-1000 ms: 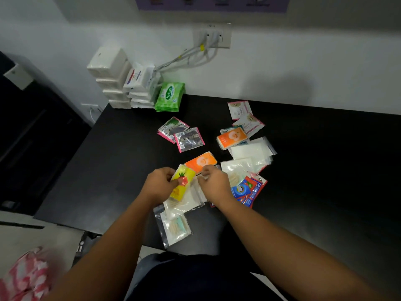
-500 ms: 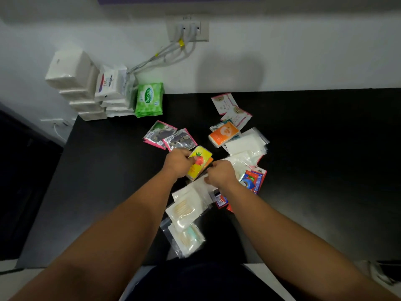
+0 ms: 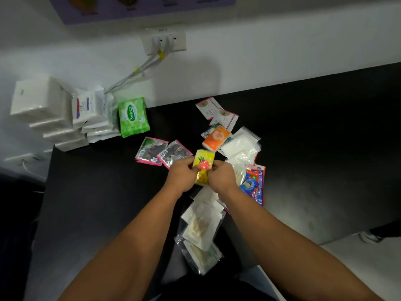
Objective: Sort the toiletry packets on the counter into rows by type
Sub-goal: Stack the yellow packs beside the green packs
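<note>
Both hands hold one yellow packet [image 3: 202,165] with a red fruit picture over the middle of the black counter [image 3: 97,203]; the left hand [image 3: 181,175] curls its fingers round the packet's left edge and the right hand [image 3: 221,177] pinches its right edge. From this packet, an orange packet [image 3: 216,139] lies at 1 o'clock, two pink-edged sachets [image 3: 152,151] at 9 o'clock, blue and red sachets [image 3: 255,183] at 4 o'clock, and clear bags [image 3: 201,224] at 6 o'clock between the forearms. A green wipes pack [image 3: 132,117] is farther away at 10 o'clock, by the wall.
</note>
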The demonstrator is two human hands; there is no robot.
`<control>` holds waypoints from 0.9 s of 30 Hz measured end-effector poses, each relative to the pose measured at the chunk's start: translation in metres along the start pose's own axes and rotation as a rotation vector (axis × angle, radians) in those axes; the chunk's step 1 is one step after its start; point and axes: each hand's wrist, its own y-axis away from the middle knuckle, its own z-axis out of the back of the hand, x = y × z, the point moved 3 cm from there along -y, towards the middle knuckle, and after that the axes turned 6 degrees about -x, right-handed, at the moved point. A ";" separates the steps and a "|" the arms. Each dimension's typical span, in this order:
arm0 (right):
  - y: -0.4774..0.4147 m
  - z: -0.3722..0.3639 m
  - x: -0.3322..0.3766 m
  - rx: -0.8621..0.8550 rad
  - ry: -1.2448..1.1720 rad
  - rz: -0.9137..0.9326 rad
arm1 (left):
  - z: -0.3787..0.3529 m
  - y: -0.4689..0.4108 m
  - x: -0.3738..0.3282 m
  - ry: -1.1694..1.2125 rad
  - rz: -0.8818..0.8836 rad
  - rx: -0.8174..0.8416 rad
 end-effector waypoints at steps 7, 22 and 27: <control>-0.029 0.019 0.013 -0.040 -0.344 -0.048 | -0.003 -0.036 -0.048 0.013 -0.117 0.020; -0.096 0.031 0.026 0.019 -0.256 -0.097 | -0.044 -0.100 -0.074 -0.149 0.055 0.065; -0.098 0.026 0.022 0.055 -0.346 -0.120 | -0.045 -0.092 -0.070 -0.046 0.051 0.075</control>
